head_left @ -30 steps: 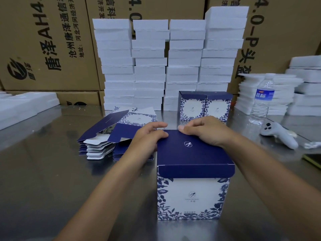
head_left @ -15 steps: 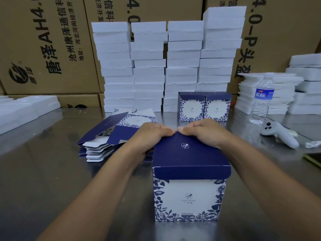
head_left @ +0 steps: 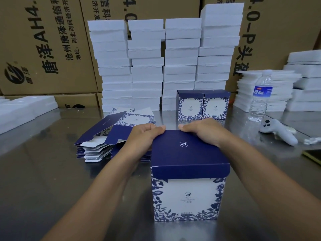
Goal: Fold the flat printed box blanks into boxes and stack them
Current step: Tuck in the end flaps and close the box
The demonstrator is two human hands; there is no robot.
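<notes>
A folded blue-and-white box [head_left: 187,193] stands upright on the table [head_left: 43,180], its dark lid flap folded down over the front. The left hand [head_left: 144,134] and right hand [head_left: 203,131] grip the box at the lid's far edge, thumbs on top, fingers [head_left: 199,123] curled down behind it. Just left of the left fingers lies a pile of flat blanks [head_left: 97,146]. Beyond the right fingers stand two finished boxes [head_left: 202,106], side by side and touching.

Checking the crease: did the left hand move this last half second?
Yes. The left hand slid left relative to the finished boxes, parting from the right hand.
</notes>
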